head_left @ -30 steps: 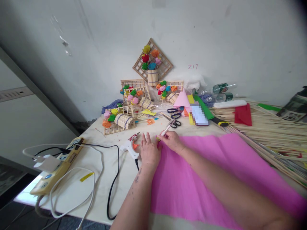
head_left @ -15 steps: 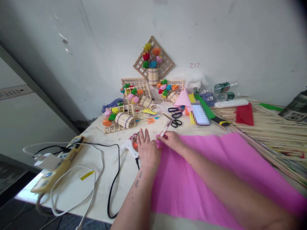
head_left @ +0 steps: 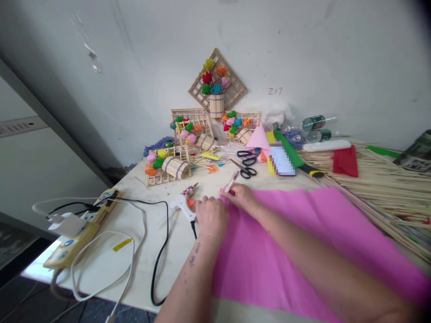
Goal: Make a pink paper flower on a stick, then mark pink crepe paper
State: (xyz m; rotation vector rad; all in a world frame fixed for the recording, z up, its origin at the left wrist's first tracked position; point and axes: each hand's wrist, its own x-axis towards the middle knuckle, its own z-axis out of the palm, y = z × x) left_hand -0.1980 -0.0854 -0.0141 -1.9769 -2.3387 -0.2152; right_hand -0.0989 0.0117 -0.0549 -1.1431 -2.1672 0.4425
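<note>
A large pink sheet of crepe paper point(head_left: 269, 251) is spread across the front of the table under my forearms. My left hand point(head_left: 213, 218) is closed at the sheet's far left corner, its fingers curled down on the paper; the fingertips are partly hidden. Just to its right, my right hand point(head_left: 240, 196) pinches a slim white pen-like tool point(head_left: 232, 181), tilted with its upper end away from me. The right fingers also touch the paper's corner. Beside my left hand lies a white hot glue gun point(head_left: 185, 205) with a patterned nozzle.
A yellow power strip point(head_left: 81, 229) with cables lies at left. Bamboo lattice frames with paper flowers point(head_left: 173, 168) stand at the back. Scissors point(head_left: 247, 172), a pixelated phone-like object point(head_left: 282, 160) and a black-yellow handle point(head_left: 313, 171) lie beyond my hands. Bamboo sticks point(head_left: 377, 188) cover the right.
My left hand's raised, spread fingers have curled down onto the paper's corner, uncovering the glue gun's nozzle. My right hand with the white tool has hardly moved.
</note>
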